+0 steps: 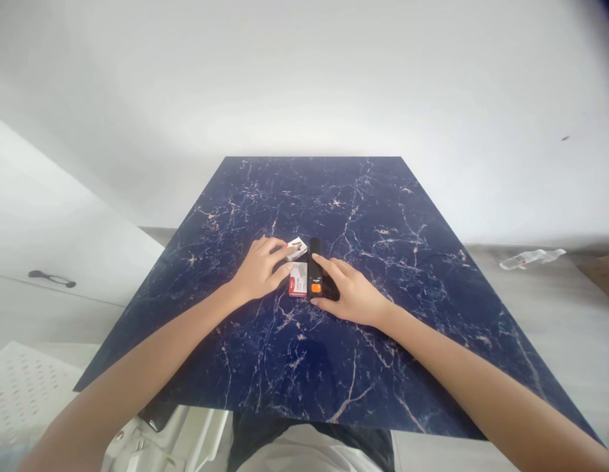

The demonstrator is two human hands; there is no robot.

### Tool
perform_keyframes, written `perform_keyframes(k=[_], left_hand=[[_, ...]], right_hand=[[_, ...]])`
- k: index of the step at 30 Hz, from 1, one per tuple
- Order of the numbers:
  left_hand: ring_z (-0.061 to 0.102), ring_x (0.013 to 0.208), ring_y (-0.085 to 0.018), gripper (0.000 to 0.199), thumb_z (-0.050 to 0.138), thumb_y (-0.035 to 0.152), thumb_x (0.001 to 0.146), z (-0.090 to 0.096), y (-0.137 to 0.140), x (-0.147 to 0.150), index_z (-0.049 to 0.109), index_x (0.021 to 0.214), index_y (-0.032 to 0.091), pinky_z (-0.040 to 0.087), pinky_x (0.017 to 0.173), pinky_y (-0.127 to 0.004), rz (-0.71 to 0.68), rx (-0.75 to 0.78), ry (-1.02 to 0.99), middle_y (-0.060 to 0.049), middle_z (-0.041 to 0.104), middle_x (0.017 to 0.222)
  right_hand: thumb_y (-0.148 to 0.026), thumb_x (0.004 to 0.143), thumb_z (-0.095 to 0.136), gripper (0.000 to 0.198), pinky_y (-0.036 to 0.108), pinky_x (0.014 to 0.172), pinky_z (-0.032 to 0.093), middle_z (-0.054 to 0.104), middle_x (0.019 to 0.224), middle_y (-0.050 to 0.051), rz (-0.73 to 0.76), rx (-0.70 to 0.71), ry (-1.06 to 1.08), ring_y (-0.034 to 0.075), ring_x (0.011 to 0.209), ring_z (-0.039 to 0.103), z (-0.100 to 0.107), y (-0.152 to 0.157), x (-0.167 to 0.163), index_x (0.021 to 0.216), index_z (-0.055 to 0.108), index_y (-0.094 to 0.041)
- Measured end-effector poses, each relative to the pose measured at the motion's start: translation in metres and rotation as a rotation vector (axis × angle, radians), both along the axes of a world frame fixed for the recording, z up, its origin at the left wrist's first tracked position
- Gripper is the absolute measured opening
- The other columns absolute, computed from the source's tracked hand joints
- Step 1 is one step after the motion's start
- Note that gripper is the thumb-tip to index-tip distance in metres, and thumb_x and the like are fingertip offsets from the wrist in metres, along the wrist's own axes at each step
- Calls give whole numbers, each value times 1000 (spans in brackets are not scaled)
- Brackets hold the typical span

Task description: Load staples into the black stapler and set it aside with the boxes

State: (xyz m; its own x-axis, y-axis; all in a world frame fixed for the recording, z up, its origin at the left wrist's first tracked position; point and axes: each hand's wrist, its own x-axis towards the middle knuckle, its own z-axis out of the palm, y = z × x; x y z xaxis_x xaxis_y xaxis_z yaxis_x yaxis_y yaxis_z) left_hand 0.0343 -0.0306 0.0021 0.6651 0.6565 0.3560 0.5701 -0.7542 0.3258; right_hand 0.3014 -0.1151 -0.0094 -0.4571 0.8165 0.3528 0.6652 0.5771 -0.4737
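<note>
A: Nearest the camera?
B: Pale shirt, dark trousers under it, at the near edge of the blue table.
A: Go from the left.
B: White perforated seat, near left. Dark handle beyond it, on a white panel.
A: Left hand?
B: Left hand, palm down, fingers spread, index on the white box. Thumb at the red-white box; can't tell if it touches.
A: Boxes where?
B: Mid-table. White one far and tilted, red-white one just near of it, squared up, label facing up.
A: Then?
B: Black device, orange button near its near end. Lies lengthwise near to far, right beside the red-white box.
A: Right hand?
B: Right hand, thumb and index spread: index on the device's right side, thumb at its near end. Not wrapped round it. Can't tell how hard it presses.
A: Far right?
B: Clear bottle lying on the floor, well apart from the table.
</note>
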Motion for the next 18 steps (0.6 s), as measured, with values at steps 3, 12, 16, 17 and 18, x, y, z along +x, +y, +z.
perform_keyframes(k=[3, 12, 16, 17, 18], left_hand=[[60, 108, -26, 45, 45, 38, 105, 0, 0, 0, 60, 145, 23, 51, 95, -47, -74, -72, -14, -11, 61, 118], [58, 89, -24, 36, 46, 23, 105, -7, 4, 4, 63, 136, 16, 54, 83, -42, 60, 39, 23, -9, 66, 96], [61, 103, -26, 43, 46, 12, 101, -9, 2, 4, 60, 141, 20, 56, 91, -47, -39, 34, 15, -11, 67, 114], [60, 113, -28, 47, 46, 10, 100, -9, 3, 3, 59, 143, 22, 56, 96, -51, -68, 39, 15, -13, 64, 126], [56, 124, -30, 50, 47, 8, 98, -9, 3, 2, 58, 144, 25, 54, 100, -55, -89, 43, 11, -13, 59, 137]], right_hand=[[-37, 89, 72, 87, 50, 87, 58, 62, 115, 12, -5, -4, -6, 31, 100, 63, 1, -1, 0, 161, 24, -26], [-37, 89, 74, 88, 48, 85, 58, 61, 112, 11, -11, -2, -24, 30, 97, 62, 0, 0, -1, 161, 25, -25], [-37, 88, 74, 88, 50, 86, 59, 62, 112, 11, -12, 15, -21, 31, 99, 63, 0, 0, -1, 161, 26, -26], [-37, 89, 74, 88, 50, 87, 58, 62, 113, 12, -10, 18, -19, 31, 100, 64, 0, 0, -1, 161, 26, -26], [-38, 89, 74, 87, 50, 88, 58, 62, 114, 12, -10, 18, -17, 31, 100, 64, -1, 0, -1, 161, 25, -26]])
